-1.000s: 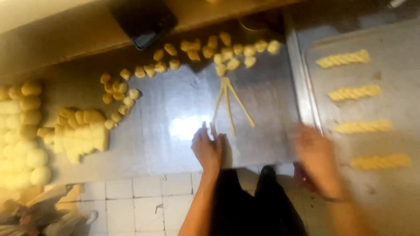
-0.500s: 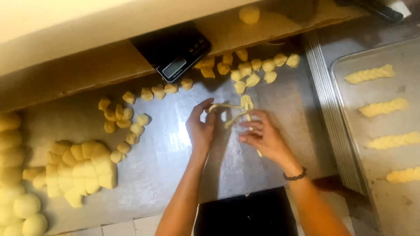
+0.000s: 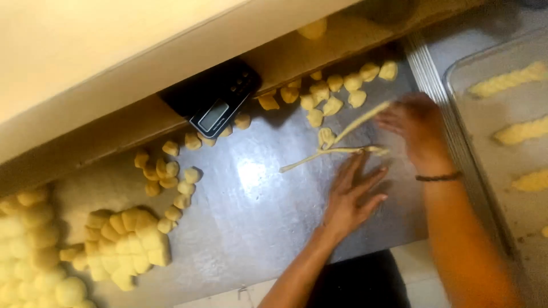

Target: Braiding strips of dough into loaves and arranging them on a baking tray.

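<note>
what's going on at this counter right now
A person is working thin dough strands on a steel counter. The left hand lies flat, fingers spread, by the near strand; the right hand handles the strands' far ends. Small dough pieces lie beyond, next to a black scale, and a cut dough block sits off to the left. Twisted dough sticks lie on a tray at the right.
</note>
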